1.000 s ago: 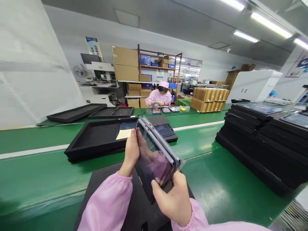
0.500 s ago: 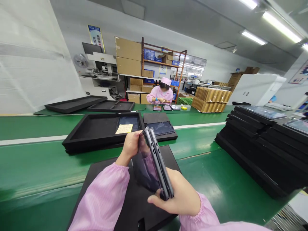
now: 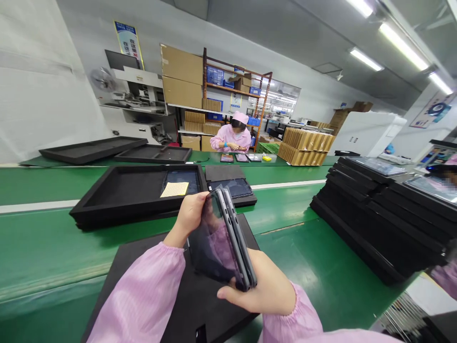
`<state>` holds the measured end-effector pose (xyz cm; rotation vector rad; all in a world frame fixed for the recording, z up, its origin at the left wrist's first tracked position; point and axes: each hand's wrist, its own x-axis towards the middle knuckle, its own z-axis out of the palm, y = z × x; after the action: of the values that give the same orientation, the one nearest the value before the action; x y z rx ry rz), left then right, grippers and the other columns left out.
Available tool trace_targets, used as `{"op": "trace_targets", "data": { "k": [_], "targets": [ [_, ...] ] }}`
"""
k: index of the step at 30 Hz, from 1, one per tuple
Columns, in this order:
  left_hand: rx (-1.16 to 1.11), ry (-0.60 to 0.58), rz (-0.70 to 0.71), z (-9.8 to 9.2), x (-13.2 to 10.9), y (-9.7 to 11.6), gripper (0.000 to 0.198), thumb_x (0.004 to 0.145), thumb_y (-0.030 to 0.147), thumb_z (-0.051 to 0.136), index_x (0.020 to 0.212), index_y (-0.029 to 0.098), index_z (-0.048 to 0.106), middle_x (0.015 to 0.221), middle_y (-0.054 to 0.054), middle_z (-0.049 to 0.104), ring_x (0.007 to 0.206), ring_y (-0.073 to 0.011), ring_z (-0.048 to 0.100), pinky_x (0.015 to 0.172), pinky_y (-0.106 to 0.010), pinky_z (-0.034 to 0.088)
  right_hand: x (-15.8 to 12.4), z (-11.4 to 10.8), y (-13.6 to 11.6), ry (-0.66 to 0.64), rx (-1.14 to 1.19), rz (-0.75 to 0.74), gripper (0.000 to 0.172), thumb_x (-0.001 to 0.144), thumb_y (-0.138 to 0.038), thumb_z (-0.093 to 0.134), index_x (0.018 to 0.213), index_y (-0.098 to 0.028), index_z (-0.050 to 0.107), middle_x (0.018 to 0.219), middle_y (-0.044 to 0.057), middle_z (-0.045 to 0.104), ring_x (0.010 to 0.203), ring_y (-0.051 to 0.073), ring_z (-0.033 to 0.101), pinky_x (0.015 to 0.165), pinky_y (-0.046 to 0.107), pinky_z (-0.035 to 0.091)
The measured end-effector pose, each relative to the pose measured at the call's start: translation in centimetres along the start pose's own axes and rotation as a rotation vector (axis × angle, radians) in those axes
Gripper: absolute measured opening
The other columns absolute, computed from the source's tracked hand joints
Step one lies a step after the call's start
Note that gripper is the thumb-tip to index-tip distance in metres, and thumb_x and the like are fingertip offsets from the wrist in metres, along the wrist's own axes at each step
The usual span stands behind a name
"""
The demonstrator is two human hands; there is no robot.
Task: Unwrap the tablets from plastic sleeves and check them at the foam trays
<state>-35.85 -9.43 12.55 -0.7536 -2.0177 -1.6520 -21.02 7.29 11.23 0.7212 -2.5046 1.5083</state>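
Observation:
Two tablets (image 3: 217, 243) are held together edge-up, their thin grey sides facing me and one dark glossy screen turned left. My left hand (image 3: 191, 212) grips their far upper corner. Around the near lower end, my right hand (image 3: 262, 281) is wrapped, with its thumb across the bottom corner. Below them a black foam tray (image 3: 143, 271) lies on the green bench. Just beyond, a deep black tray (image 3: 117, 190) contains a dark tablet (image 3: 191, 180) and a yellow sticker sheet (image 3: 174, 189). Another tablet (image 3: 233, 187) rests on black foam beside it.
Tall stacks of black trays (image 3: 364, 224) stand at the right with tablets on top. More trays (image 3: 93, 148) lie at the far left. Across the bench (image 3: 285, 209), a co-worker (image 3: 233, 136) in pink sits near several devices. Cardboard dividers (image 3: 307, 145) stand at the back.
The view has shifted slightly, so the surroundings sit further left. Both hands keep hold of the tablets, whose screen is turned a little more toward me. A person appears at the right edge.

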Motion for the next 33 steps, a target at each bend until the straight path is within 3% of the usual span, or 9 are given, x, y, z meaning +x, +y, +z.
{"op": "trace_targets", "data": {
  "k": [5, 12, 23, 33],
  "targets": [
    [0.058, -0.039, -0.015, 0.31, -0.09, -0.45, 0.074, 0.076, 0.089, 0.031, 0.048, 0.022, 0.045, 0.045, -0.003, 0.05, 0.047, -0.0166, 0.046, 0.047, -0.03, 0.037, -0.52, -0.68, 0.53, -0.012, -0.03, 0.055, 0.032, 0.07, -0.034, 0.076, 0.068, -0.023, 0.045, 0.06, -0.004, 0.06, 0.054, 0.014, 0.054, 0.058, 0.024, 0.042],
    [0.098, -0.041, -0.024, 0.51, -0.13, -0.84, 0.072, 0.075, 0.09, 0.027, 0.049, 0.024, 0.04, 0.045, -0.002, 0.047, 0.048, -0.0178, 0.046, 0.049, -0.03, 0.036, -0.59, -1.04, 0.94, -0.027, -0.072, 0.11, 0.036, 0.069, -0.038, 0.078, 0.065, -0.022, 0.045, 0.061, -0.004, 0.063, 0.058, 0.016, 0.061, 0.059, 0.024, 0.045],
    [0.101, -0.042, -0.007, 0.5, -0.14, -0.96, 0.066, 0.08, 0.082, 0.032, 0.05, 0.023, 0.041, 0.047, -0.003, 0.049, 0.049, -0.0173, 0.047, 0.05, -0.029, 0.037, -0.7, -1.14, 0.92, -0.035, -0.073, 0.108, 0.039, 0.066, -0.034, 0.083, 0.067, -0.022, 0.046, 0.063, -0.004, 0.063, 0.059, 0.015, 0.06, 0.059, 0.023, 0.042],
    [0.073, -0.042, 0.006, 0.35, -0.26, -0.63, 0.076, 0.075, 0.092, 0.028, 0.049, 0.023, 0.045, 0.047, -0.003, 0.05, 0.047, -0.0182, 0.047, 0.049, -0.031, 0.036, -0.65, -0.75, 0.75, -0.046, -0.081, 0.076, 0.037, 0.066, -0.041, 0.077, 0.069, -0.025, 0.044, 0.062, -0.004, 0.064, 0.055, 0.018, 0.06, 0.057, 0.026, 0.045]
  ]
}}
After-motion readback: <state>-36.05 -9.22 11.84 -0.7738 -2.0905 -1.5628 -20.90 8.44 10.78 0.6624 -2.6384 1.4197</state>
